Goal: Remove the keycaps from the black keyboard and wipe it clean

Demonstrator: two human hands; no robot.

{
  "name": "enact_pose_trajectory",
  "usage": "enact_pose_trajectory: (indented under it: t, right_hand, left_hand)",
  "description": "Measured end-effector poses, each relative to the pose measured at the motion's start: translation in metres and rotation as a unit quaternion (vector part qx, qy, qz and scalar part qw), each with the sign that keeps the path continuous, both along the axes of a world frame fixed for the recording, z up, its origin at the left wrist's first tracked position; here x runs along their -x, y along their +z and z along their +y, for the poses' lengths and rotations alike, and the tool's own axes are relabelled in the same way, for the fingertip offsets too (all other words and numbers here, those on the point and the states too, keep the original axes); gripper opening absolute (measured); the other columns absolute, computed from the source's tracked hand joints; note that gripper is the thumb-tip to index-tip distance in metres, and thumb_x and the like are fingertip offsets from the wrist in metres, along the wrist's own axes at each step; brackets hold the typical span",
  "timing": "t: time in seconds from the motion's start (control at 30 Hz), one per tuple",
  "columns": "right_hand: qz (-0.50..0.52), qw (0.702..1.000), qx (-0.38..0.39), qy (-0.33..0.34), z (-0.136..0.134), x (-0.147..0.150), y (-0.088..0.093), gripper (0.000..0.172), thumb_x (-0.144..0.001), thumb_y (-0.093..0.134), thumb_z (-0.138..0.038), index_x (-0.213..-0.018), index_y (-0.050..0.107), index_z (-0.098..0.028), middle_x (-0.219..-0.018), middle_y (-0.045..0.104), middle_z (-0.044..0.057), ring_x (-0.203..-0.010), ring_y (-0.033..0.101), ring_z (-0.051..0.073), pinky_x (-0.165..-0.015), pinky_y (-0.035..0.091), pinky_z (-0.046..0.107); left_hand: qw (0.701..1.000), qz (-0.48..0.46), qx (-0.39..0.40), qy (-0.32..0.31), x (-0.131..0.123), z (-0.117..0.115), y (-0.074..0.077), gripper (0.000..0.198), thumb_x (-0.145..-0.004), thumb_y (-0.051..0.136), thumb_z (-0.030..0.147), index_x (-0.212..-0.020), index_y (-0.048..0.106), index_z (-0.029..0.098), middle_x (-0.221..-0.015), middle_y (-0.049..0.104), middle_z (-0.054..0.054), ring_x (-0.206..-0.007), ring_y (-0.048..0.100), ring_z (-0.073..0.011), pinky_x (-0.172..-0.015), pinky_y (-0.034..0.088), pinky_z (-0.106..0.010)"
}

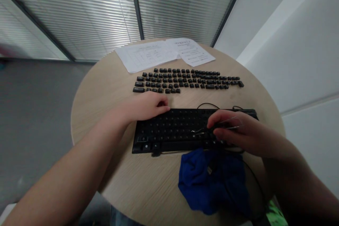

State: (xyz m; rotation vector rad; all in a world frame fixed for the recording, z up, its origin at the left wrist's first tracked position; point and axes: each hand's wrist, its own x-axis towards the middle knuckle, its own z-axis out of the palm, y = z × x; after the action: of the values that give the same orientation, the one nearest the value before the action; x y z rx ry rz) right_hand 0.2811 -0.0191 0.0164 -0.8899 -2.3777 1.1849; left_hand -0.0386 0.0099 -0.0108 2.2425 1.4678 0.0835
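A black keyboard (172,130) with its keycaps taken off lies in the middle of a round wooden table (116,77). Behind it the loose black keycaps (185,79) are laid out in rows. My left hand (148,107) rests on the keyboard's upper left edge, fingers curled over it. My right hand (233,130) hovers over the right half of the keyboard, fingers closed on a thin wire keycap puller (212,129) whose tip points at the bare switches.
A crumpled blue cloth (212,180) lies at the near edge with a thin black cable (251,173) running over it. Two printed paper sheets (164,53) lie at the far edge. Glass walls with blinds and a white wall surround the table.
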Motion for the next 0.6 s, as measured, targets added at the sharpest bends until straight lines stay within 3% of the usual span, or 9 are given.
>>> enact_pose_trajectory:
  t: [0.1,0.27,0.6]
  right_hand:
    - [-0.009,0.999,0.025,0.018,-0.0008,-0.0050,0.0016,0.013,-0.104,0.063,-0.033,-0.110,0.070,-0.024,-0.077,0.070,-0.002,-0.061,0.062,0.012,-0.055,0.050,0.022]
    - [-0.042,0.999,0.001,-0.012,0.0042,-0.0094,-0.0001,0.018,-0.099,0.069,-0.039,-0.105,0.074,-0.023,-0.080,0.074,0.001,-0.069,0.069,0.016,-0.058,0.052,0.023]
    - [-0.065,0.997,-0.044,0.020,0.0050,-0.0018,-0.0042,0.016,-0.099,0.069,-0.037,-0.101,0.080,-0.026,-0.080,0.076,-0.001,-0.063,0.066,0.013,-0.057,0.050,0.022]
  left_hand:
    - [1.000,-0.016,0.001,-0.001,0.0003,0.0024,-0.0036,0.025,-0.098,0.057,0.037,-0.095,0.074,0.019,-0.089,0.074,-0.005,-0.077,0.064,-0.0185,-0.071,0.042,-0.030]
    - [0.999,-0.038,0.008,-0.003,0.0020,0.0060,-0.0090,0.023,-0.097,0.057,0.035,-0.090,0.073,0.020,-0.085,0.073,-0.004,-0.075,0.063,-0.0181,-0.071,0.042,-0.031]
    - [0.999,-0.044,0.007,-0.008,0.0031,0.0072,-0.0091,0.023,-0.095,0.057,0.035,-0.089,0.073,0.021,-0.083,0.073,-0.002,-0.075,0.063,-0.0169,-0.070,0.042,-0.030]
